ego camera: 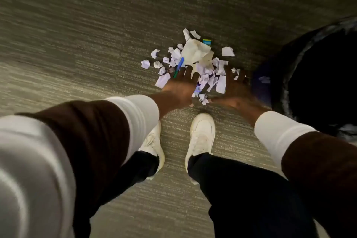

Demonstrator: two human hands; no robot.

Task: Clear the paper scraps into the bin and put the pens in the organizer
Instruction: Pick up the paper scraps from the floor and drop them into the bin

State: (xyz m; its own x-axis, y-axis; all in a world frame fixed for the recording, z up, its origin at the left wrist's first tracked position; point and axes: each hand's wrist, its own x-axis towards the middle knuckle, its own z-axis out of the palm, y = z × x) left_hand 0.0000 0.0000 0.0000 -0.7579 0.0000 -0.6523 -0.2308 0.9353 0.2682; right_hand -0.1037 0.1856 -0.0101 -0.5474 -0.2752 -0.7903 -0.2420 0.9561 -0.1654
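Observation:
A heap of white paper scraps (195, 58) lies on the carpet ahead of my feet. A blue and green pen (178, 67) lies in its left part. My left hand (180, 85) reaches down to the heap's left side, fingers spread, fingertips touching the pen and scraps. My right hand (234, 85) is on the heap's right side, fingers apart among scraps. Both hands are blurred; neither visibly grips anything. A dark bin (286, 83) with a black liner stands just right of my right hand. A small green and blue item (207, 41) lies at the heap's far edge.
Grey-beige carpet (77, 44) covers the whole floor. My two white shoes (201, 137) stand just behind the heap. No organizer is in view.

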